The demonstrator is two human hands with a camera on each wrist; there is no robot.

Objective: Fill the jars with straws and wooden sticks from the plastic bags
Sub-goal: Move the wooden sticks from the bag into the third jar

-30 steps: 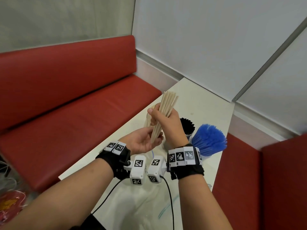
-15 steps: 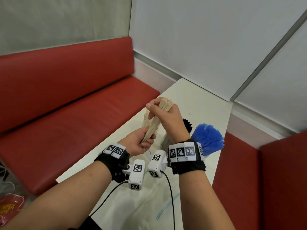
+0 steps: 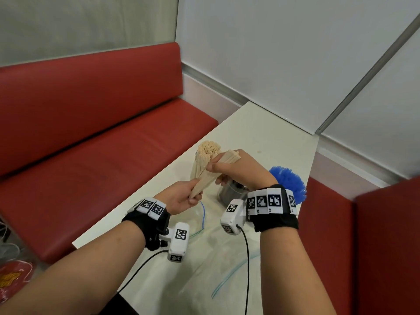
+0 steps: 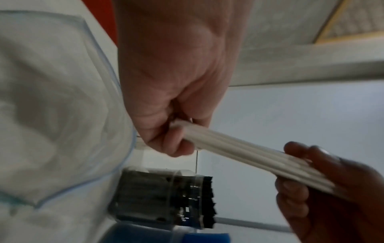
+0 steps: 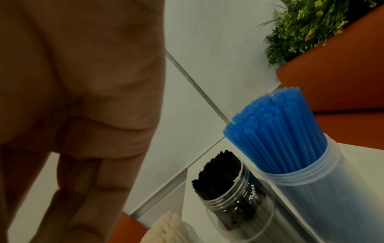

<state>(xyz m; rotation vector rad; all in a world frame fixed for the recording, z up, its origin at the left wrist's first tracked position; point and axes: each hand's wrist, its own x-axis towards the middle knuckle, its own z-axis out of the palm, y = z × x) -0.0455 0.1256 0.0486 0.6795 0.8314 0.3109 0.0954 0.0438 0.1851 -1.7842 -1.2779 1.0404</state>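
Wooden sticks [image 3: 205, 181] bundled | left hand [image 3: 180, 197], right hand [image 3: 236, 169] both grip it | squaring ends for jar [image 3: 200, 162]

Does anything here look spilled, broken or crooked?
Nothing stands out. Both hands, left hand and right hand, hold a tilted bundle of wooden sticks. The jars of black straws and blue straws stand upright on the table.
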